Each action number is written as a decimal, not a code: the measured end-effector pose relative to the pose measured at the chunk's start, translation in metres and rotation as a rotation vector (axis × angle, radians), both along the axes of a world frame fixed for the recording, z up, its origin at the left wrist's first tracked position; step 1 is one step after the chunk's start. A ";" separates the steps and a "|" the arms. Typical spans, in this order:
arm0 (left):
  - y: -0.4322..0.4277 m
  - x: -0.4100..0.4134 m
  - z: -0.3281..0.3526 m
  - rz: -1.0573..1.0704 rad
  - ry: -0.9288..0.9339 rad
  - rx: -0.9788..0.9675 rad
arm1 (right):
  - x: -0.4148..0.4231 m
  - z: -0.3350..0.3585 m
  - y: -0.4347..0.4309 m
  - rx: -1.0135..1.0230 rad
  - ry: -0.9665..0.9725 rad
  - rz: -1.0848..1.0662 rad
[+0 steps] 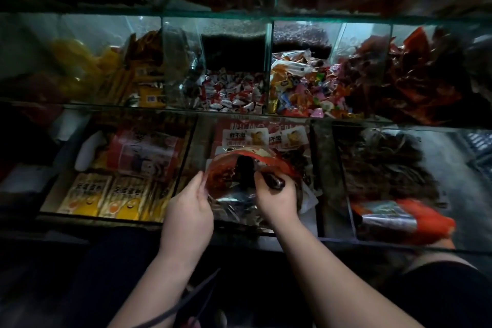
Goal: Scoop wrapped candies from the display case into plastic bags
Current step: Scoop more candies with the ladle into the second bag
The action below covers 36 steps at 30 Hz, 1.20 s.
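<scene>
Wrapped candies in dark, glossy foil fill the front middle compartment of the tiered glass display case, and both hands work directly over them. In the head view, the left hand pinches the near-left rim of a thin, translucent red plastic bag between thumb and fingers, keeping its mouth turned towards the person. The right hand has its fingers curled round the handle of a dark, shiny scoop. The scoop's front end reaches into the bag's mouth, where a dark shape shows through the film (the light is too dim to tell whether it carries anything). The bag sits over the foil-wrapped heap, and I cannot tell whether it touches it. White-and-red printed packets lie at the back of the same compartment.

One tier up, red-and-white twisted sweets lie in the middle compartment, with a many-coloured mix of small wrapped sweets in the compartment to their right. In the front left compartment, flat yellow-and-white packets stand in a row. In the front right one, dark dried strips lie behind a red-orange pack with a silver label.
</scene>
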<state>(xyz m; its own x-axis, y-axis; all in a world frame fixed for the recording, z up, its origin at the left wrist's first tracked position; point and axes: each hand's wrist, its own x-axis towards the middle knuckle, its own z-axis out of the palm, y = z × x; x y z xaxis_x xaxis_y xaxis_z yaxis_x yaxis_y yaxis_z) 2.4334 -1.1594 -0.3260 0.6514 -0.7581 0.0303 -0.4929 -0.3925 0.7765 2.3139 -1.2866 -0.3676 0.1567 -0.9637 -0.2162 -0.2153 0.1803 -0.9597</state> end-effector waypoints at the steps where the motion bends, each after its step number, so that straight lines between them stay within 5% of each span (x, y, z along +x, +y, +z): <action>1: -0.001 0.000 0.001 0.002 -0.005 -0.002 | 0.001 -0.001 -0.001 0.016 -0.017 -0.001; 8: -0.007 -0.003 0.002 -0.013 -0.033 0.006 | 0.002 0.003 -0.004 -0.054 0.013 0.095; 18: -0.004 0.004 0.006 0.019 -0.024 0.016 | 0.033 0.001 0.010 0.164 -0.023 0.104; 36: -0.010 0.009 0.026 0.120 -0.083 0.036 | -0.082 0.075 0.012 0.559 -0.707 -0.137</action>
<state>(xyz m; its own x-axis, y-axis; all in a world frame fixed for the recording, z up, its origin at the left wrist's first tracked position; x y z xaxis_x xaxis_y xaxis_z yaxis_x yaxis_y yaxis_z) 2.4425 -1.1689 -0.3002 0.7341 -0.6762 0.0617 -0.5024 -0.4799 0.7192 2.2316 -1.2748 -0.2923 0.3219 -0.7673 -0.5547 0.4476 0.6396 -0.6250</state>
